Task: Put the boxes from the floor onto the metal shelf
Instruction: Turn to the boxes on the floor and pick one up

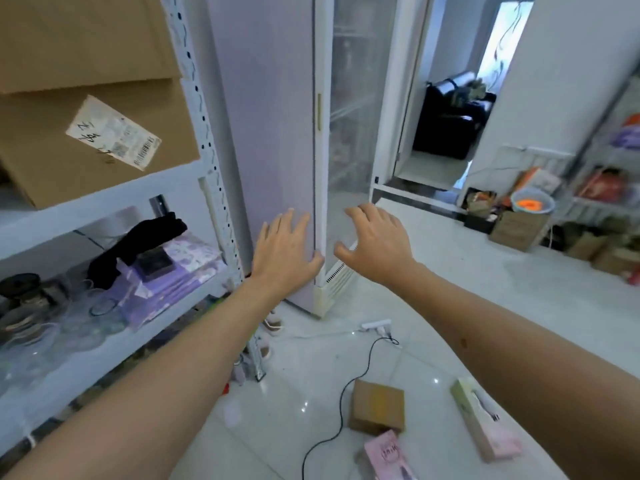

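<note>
The metal shelf fills the left of the frame, with a big carton at upper left. Three boxes lie on the floor at lower right: a brown box, a long box and a pink box. Both hands are in the centre, empty, fingers apart: left hand, right hand. I think it is best to bend down, grip one box by its sides, and avoid the black cable.

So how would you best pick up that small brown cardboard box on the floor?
Probably from above, by its two opposite side faces. The brown cardboard box lies flat with its wide top up, and the pink box crowds its near edge, so the left and right sides look freest for the hands.
</note>
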